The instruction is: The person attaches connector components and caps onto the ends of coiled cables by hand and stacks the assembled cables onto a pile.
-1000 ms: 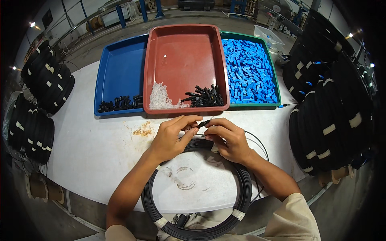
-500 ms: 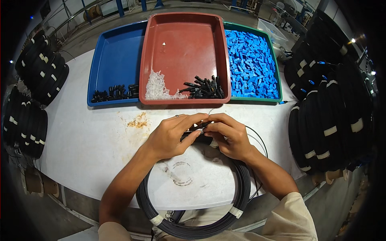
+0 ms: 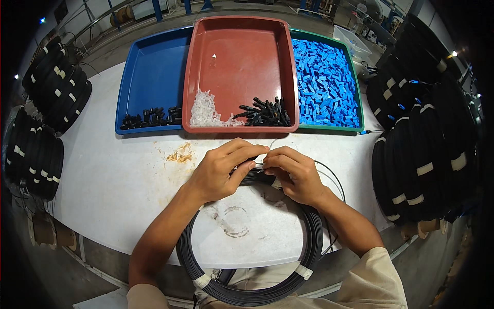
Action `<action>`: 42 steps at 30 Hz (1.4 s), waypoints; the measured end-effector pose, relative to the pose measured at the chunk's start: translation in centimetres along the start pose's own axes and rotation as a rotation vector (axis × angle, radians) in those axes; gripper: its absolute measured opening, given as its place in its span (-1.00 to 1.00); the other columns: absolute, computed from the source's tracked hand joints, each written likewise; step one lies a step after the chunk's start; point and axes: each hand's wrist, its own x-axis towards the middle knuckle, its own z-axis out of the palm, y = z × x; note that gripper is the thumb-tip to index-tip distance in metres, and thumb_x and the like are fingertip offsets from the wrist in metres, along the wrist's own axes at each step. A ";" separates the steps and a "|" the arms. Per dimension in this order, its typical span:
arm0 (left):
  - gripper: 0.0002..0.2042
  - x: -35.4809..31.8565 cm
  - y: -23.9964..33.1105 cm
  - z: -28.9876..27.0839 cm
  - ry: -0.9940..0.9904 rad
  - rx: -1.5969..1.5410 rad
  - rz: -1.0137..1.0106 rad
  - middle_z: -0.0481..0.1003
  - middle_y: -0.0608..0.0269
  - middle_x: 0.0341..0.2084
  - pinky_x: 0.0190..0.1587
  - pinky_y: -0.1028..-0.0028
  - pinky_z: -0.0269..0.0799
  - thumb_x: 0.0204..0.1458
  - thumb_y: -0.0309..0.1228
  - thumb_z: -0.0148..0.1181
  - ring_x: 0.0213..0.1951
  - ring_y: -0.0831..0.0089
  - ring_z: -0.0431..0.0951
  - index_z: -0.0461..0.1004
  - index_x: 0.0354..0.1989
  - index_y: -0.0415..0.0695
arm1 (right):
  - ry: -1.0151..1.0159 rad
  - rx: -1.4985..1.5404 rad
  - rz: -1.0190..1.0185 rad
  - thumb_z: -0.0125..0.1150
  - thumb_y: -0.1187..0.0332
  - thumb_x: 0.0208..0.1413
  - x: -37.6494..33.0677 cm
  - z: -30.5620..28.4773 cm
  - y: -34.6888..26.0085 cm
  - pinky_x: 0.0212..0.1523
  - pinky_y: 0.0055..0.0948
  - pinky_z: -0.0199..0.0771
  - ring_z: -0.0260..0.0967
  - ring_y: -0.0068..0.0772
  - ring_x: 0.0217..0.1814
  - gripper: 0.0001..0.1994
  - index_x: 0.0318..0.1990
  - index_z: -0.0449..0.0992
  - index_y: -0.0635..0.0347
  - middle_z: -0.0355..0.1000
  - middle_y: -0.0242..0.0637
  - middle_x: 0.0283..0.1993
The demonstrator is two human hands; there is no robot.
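Observation:
A coil of black cable (image 3: 314, 226), bound with white tape bands, lies over the near table edge and toward my lap. Above its far side my left hand (image 3: 218, 172) is closed, thumb and forefinger pinching a slim black connector part mostly hidden by the fingers. Close beside it, my right hand (image 3: 296, 175) pinches the thin cable end. A small whitish piece (image 3: 259, 166) shows between the two sets of fingertips; which hand bears it I cannot tell. A loose loop of cable (image 3: 337, 180) curves round to the right of my right hand.
Beyond my hands stand a blue tray (image 3: 154, 77) with black parts, a red tray (image 3: 242, 56) with small clear sleeves and black connector parts, and a green tray (image 3: 360, 116) full of blue clips. Stacked cable coils (image 3: 411, 159) flank the white table (image 3: 128, 180) on both sides.
My fingertips have shifted slightly over the small parts. The black piece visible between them before is now mostly covered, and a whitish piece shows there. The whole view has moved slightly.

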 end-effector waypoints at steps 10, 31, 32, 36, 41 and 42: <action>-0.65 -0.4 0.2 -0.1 0.008 -0.056 -0.158 0.66 0.11 -0.24 -0.27 0.48 0.56 0.09 -0.60 0.31 -0.30 0.41 0.69 0.49 0.08 -0.20 | -0.062 0.029 0.055 0.26 0.67 -0.02 0.1 -0.1 -0.1 -0.24 -0.24 0.55 0.53 -0.08 -0.22 -0.76 -0.17 0.53 0.23 0.48 -0.18 -0.17; -0.65 -0.9 0.0 0.2 -0.003 -0.087 -0.196 0.60 0.14 -0.28 -0.37 0.57 0.46 0.06 -0.63 0.30 -0.38 0.54 0.56 0.28 -0.05 -0.20 | 0.193 -0.058 0.000 0.38 0.64 0.02 0.0 0.0 -0.3 -0.40 -0.36 0.57 0.55 -0.26 -0.37 -0.81 -0.19 0.60 0.28 0.52 -0.17 -0.25; -0.67 -0.9 0.0 0.2 0.007 -0.098 -0.204 0.60 0.16 -0.30 -0.39 0.64 0.36 0.07 -0.65 0.29 -0.43 0.70 0.44 0.28 -0.07 -0.20 | 0.192 -0.070 -0.009 0.38 0.64 0.02 0.0 0.0 -0.4 -0.40 -0.36 0.57 0.55 -0.26 -0.37 -0.81 -0.19 0.61 0.28 0.52 -0.17 -0.26; -0.68 -1.0 0.1 0.1 0.024 -0.112 -0.209 0.61 0.14 -0.29 -0.37 0.63 0.39 0.08 -0.64 0.30 -0.44 0.68 0.45 0.28 -0.08 -0.21 | 0.185 -0.087 -0.023 0.39 0.64 0.02 0.1 0.0 -0.4 -0.40 -0.36 0.57 0.54 -0.26 -0.37 -0.81 -0.19 0.61 0.29 0.52 -0.18 -0.26; -0.69 -1.1 -0.5 0.1 0.052 -0.129 -0.196 0.63 0.06 -0.28 -0.22 0.56 0.53 0.09 -0.62 0.31 -0.31 0.54 0.62 0.29 -0.10 -0.23 | 0.187 -0.094 -0.065 0.41 0.63 -0.01 0.2 0.0 -0.3 -0.41 -0.37 0.56 0.54 -0.27 -0.38 -0.79 -0.19 0.62 0.29 0.52 -0.17 -0.26; -0.69 -1.1 -0.4 0.1 0.051 -0.129 -0.196 0.63 0.06 -0.28 -0.22 0.56 0.53 0.09 -0.62 0.31 -0.31 0.54 0.62 0.29 -0.10 -0.23 | 0.195 -0.112 -0.081 0.42 0.63 -0.02 0.2 0.0 -0.3 -0.42 -0.37 0.56 0.54 -0.27 -0.39 -0.78 -0.19 0.62 0.29 0.52 -0.17 -0.26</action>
